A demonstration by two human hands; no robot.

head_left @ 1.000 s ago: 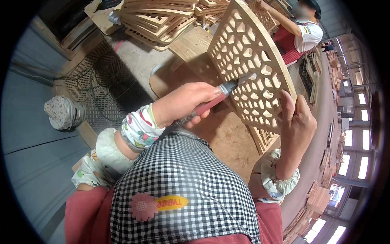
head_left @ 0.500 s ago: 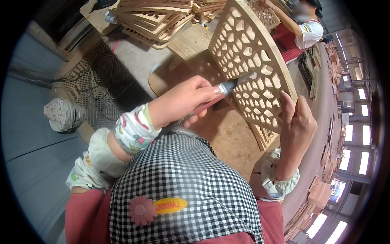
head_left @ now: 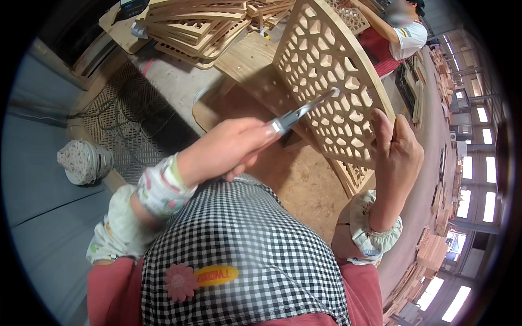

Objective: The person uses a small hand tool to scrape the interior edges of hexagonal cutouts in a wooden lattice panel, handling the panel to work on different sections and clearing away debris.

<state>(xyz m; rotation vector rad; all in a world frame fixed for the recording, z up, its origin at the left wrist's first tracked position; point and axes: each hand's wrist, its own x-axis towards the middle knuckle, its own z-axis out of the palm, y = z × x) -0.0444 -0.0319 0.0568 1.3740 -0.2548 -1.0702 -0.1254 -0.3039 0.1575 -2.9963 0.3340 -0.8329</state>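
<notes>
My left hand (head_left: 234, 149) is closed round a narrow-bladed hand tool (head_left: 288, 120) with a grey front end. Its slim metal blade reaches up to the right, and the tip lies at one of the holes of a pale wooden lattice panel (head_left: 365, 64). Whether the tip is inside the hole I cannot tell. My right hand (head_left: 399, 157) grips the panel's lower right edge, thumb on the near face, and holds it tilted up. The panel's lower side stands by a wooden board (head_left: 247, 57). Most of the tool's handle is hidden in my left hand.
Stacked lattice panels (head_left: 198, 27) lie on the workbench (head_left: 168, 81) at the far left. Below, a white bucket (head_left: 87, 160) stands beside dark grating (head_left: 117, 119). Across at the upper right, a co-worker (head_left: 389, 38) handles another lattice panel (head_left: 348, 16). Wood stacks (head_left: 432, 252) line the right.
My left hand has drawn back down and left with the tool, so more of its blade shows. The panel has shifted slightly left in view, still held by my right hand.
</notes>
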